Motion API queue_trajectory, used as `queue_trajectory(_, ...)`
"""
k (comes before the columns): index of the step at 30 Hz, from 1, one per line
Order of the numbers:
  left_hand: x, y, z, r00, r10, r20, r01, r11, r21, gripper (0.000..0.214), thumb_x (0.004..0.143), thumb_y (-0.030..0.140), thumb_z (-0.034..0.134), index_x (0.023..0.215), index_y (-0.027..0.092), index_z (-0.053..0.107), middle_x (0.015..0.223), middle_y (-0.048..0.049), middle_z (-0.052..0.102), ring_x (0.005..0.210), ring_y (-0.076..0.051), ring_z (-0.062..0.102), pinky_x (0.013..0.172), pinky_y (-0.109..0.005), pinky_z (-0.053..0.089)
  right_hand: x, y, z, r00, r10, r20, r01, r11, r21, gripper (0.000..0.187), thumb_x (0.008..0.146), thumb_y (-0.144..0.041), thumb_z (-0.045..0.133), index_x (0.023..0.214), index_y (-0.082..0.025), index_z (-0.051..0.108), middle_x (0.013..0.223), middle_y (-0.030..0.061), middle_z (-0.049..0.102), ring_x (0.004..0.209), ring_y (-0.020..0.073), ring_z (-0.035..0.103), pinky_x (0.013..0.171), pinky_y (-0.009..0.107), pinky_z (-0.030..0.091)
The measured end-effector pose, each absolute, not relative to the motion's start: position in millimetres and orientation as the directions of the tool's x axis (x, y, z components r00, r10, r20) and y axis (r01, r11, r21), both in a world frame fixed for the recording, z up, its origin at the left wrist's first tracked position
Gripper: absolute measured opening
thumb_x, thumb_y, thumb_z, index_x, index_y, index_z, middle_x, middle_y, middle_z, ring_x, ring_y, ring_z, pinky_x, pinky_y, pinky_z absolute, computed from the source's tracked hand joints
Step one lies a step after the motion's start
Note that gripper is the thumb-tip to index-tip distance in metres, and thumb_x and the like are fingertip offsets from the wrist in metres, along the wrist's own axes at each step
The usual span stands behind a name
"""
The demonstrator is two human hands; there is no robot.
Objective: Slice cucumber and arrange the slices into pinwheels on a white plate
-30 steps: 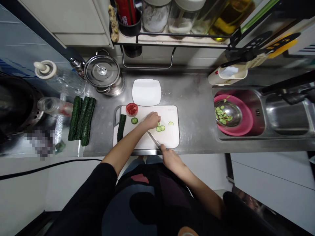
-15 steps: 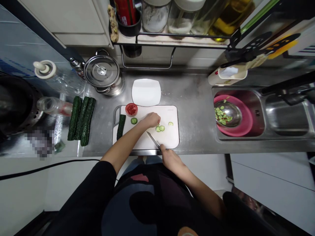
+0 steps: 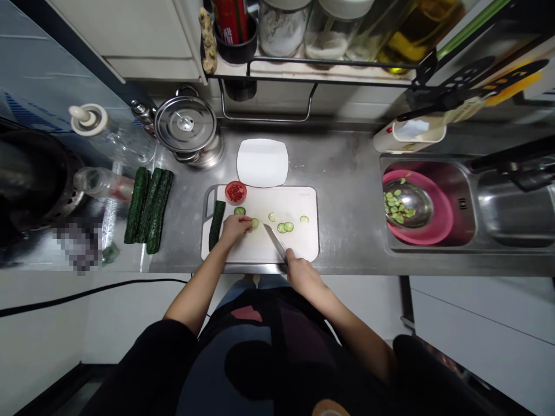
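Note:
A white cutting board [image 3: 299,242] lies on the steel counter. My left hand [image 3: 235,227] rests on its left half, fingers curled onto a cucumber slice [image 3: 255,223]. Just left of that hand lies a dark cucumber piece [image 3: 215,225]. My right hand [image 3: 300,273] grips a knife [image 3: 274,242] at the board's near edge, blade pointing up-left over the board. Several cucumber slices [image 3: 285,227] lie in the board's middle, and one more slice [image 3: 239,211] sits above my left hand. A cut tomato [image 3: 235,192] sits at the board's top left corner.
A white square plate [image 3: 262,162] lies behind the board. Three whole cucumbers [image 3: 148,210] lie to the left, near a lidded steel pot [image 3: 187,127] and bottles. The sink on the right holds a pink basin [image 3: 442,222] with a steel bowl [image 3: 407,203] of vegetable scraps.
My left hand has moved left across the board, from the slices in the middle to near the cucumber piece. The knife blade has shifted slightly. The view has shifted a little.

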State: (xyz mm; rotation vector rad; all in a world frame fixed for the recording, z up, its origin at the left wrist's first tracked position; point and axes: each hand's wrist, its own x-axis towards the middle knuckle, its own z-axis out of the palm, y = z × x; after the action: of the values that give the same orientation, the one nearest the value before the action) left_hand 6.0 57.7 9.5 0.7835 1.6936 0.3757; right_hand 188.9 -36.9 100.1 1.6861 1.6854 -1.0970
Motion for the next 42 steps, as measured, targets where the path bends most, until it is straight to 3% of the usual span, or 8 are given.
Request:
queue_trajectory(8,7.5,51.0,5.8,-0.119,0.775,-0.621,0.431,0.603,0.671,0.005,0.067,0.014,0.066,0.069,0.017,0.069,0.053,0.0034,0.061,0.052,-0.009,0.058,0.052,-0.018,0.043,177.0,-28.4,99.9,-0.086,0.573,-0.815,0.980,-0.099,-0.173,0.040,0.083,-0.003,0.039,0.120,-0.015,0.040,0.093,0.0131,0.066,0.092,0.0246,0.064,0.070,0.029,0.041)
queue_trajectory(15,-0.7,56.5,4.5,-0.031,0.714,-0.700,0.394,0.652,0.648,0.006,0.064,0.012,0.068,0.069,0.016,0.069,0.051,0.0033,0.061,0.048,-0.009,0.055,0.051,-0.020,0.044,176.1,-28.6,99.3,-0.082,0.574,-0.814,0.980,-0.101,-0.170,0.042,0.081,-0.003,0.037,0.120,-0.015,0.040,0.094,0.0138,0.067,0.093,0.0248,0.064,0.069,0.028,0.041)
queue_trajectory(18,-1.1,57.2,5.3,-0.034,0.722,-0.691,0.484,0.617,0.620,0.006,0.065,0.012,0.067,0.068,0.017,0.069,0.049,0.0035,0.060,0.051,-0.010,0.057,0.056,-0.021,0.045,174.8,-28.2,99.9,-0.078,0.575,-0.814,0.979,-0.109,-0.171,0.042,0.081,-0.002,0.037,0.121,-0.015,0.041,0.094,0.0146,0.067,0.093,0.0261,0.064,0.068,0.029,0.042)
queue_trajectory(24,-0.3,46.1,10.4,-0.083,0.878,-0.471,0.718,0.381,0.583,0.004,0.070,0.018,0.066,0.073,0.018,0.069,0.070,-0.0017,0.068,0.072,-0.016,0.064,0.072,-0.026,0.047,172.2,-28.4,99.6,-0.070,0.579,-0.813,0.980,-0.112,-0.164,0.041,0.081,-0.001,0.038,0.119,-0.014,0.042,0.093,0.0144,0.067,0.092,0.0256,0.064,0.068,0.029,0.042)
queue_trajectory(30,-3.8,16.8,3.7,-0.032,0.964,-0.263,0.745,0.198,0.637,0.026,0.073,0.011,0.061,0.097,0.018,0.067,0.084,-0.0037,0.065,0.076,-0.015,0.060,0.078,-0.026,0.049,165.8,-33.0,100.2,-0.098,0.595,-0.798,0.978,-0.091,-0.188,0.040,0.081,-0.002,0.039,0.119,-0.014,0.042,0.092,0.0138,0.068,0.090,0.0244,0.065,0.069,0.028,0.042)
queue_trajectory(33,-4.3,6.3,-6.4,0.007,0.983,-0.181,0.727,0.119,0.676,0.027,0.076,0.011,0.060,0.101,0.020,0.067,0.088,-0.0031,0.063,0.076,-0.014,0.059,0.077,-0.026,0.050,160.1,-36.4,99.9,-0.122,0.594,-0.795,0.974,-0.085,-0.212,0.036,0.083,-0.005,0.042,0.118,-0.014,0.043,0.093,0.0143,0.068,0.091,0.0232,0.065,0.071,0.027,0.043)
queue_trajectory(37,-3.9,2.1,-17.9,0.015,0.994,-0.104,0.731,0.060,0.680,0.024,0.078,0.013,0.060,0.099,0.020,0.067,0.089,-0.0026,0.061,0.075,-0.014,0.059,0.074,-0.026,0.051,154.7,-40.1,97.3,-0.128,0.610,-0.782,0.973,-0.075,-0.218,0.032,0.084,-0.005,0.040,0.115,-0.014,0.044,0.092,0.0149,0.069,0.090,0.0222,0.066,0.069,0.026,0.044)
queue_trajectory(42,-2.7,4.0,-19.6,0.007,0.994,-0.110,0.742,0.069,0.667,0.023,0.077,0.013,0.061,0.098,0.020,0.067,0.088,-0.0025,0.060,0.074,-0.013,0.058,0.074,-0.026,0.050,153.0,-41.4,93.8,-0.123,0.612,-0.782,0.977,-0.063,-0.202,0.037,0.082,0.000,0.038,0.115,-0.015,0.044,0.092,0.0132,0.068,0.091,0.0214,0.066,0.068,0.025,0.044)
